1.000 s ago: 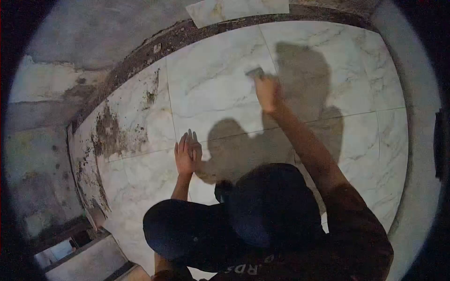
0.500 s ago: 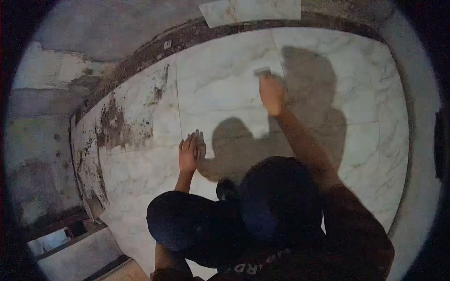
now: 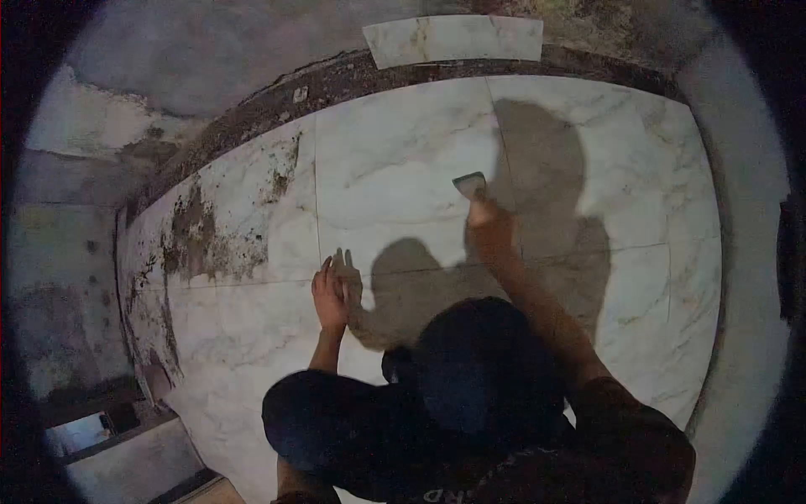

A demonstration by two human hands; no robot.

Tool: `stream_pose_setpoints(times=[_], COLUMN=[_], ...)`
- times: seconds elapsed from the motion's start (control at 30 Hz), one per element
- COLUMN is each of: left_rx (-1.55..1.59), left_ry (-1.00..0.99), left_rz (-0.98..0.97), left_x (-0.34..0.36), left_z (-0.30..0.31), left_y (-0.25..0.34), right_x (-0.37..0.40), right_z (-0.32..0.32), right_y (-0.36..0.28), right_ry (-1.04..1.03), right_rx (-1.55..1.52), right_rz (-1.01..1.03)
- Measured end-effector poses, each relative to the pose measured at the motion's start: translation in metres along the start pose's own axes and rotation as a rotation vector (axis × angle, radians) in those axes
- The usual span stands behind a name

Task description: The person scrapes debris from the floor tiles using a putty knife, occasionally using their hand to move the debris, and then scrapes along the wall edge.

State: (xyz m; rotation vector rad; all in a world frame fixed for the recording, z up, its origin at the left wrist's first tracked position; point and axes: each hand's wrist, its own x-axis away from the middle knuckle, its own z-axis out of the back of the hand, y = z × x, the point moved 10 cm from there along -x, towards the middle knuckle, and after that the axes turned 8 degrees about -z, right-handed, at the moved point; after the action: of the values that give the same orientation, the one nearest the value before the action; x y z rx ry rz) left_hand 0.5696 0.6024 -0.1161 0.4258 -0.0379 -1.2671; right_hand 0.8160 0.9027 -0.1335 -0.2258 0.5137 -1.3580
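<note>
My right hand [image 3: 492, 228] is closed around the handle of a small scraper [image 3: 470, 182], whose flat blade points up and left over the pale marbled floor tiles [image 3: 395, 160]. A joint line between two tiles runs just right of the blade. On the left, my left hand [image 3: 331, 294] is held low over the tiles with its fingers apart and nothing in it. Its shadow falls beside it. Whether the blade touches the tile is unclear.
Dark dirt [image 3: 197, 231] stains the tiles on the left. A loose tile strip [image 3: 453, 40] lies beyond the dark debris band along the far edge. A wall [image 3: 751, 252] runs down the right side. My bent knees are at the bottom centre.
My right hand with the scraper sits slightly lower in the view, and the blade shows more clearly. My left hand is a little lower, its fingers more spread. The whole view has shifted slightly.
</note>
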Motion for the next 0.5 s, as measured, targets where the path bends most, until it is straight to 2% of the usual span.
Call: stream_pose_setpoints(times=[0.03,0.1,0.13,0.17,0.23,0.27,0.33,0.4,0.47,0.5], left_rx=[-0.095,-0.076,-0.055,-0.097,-0.112,-0.125,-0.15,-0.099,-0.016,-0.054], left_ry=[0.003,-0.03,-0.07,-0.113,-0.099,-0.059,-0.057,-0.047,-0.077,-0.084], left_rz=[-0.009,-0.036,-0.06,-0.099,-0.107,-0.126,-0.072,0.001,0.062,0.013], left_x=[0.001,0.006,0.007,0.009,0.021,0.019,0.026,0.029,0.029,0.033], left_z=[-0.004,-0.008,-0.011,-0.014,-0.008,-0.003,-0.003,-0.003,-0.006,-0.007], left_y=[-0.003,-0.002,0.003,0.003,-0.002,-0.004,-0.02,-0.025,-0.027,-0.026], right_x=[-0.001,-0.029,-0.064,-0.087,-0.109,-0.091,-0.048,-0.06,-0.1,-0.13], right_z=[-0.005,-0.04,-0.062,-0.075,-0.062,-0.056,0.014,-0.01,-0.068,-0.088], right_y=[0.005,-0.007,-0.028,-0.028,-0.052,-0.047,-0.038,-0.032,-0.025,-0.03], right_ry=[0.02,-0.113,-0.261,-0.27,-0.132,-0.126,0.126,0.148,0.009,-0.054], right_rx=[-0.104,-0.002,0.207,0.211,0.035,0.032,-0.235,-0.164,0.069,0.105], right_rz=[-0.025,0.066,0.18,0.183,0.274,0.277,0.243,0.232,0.176,0.173])
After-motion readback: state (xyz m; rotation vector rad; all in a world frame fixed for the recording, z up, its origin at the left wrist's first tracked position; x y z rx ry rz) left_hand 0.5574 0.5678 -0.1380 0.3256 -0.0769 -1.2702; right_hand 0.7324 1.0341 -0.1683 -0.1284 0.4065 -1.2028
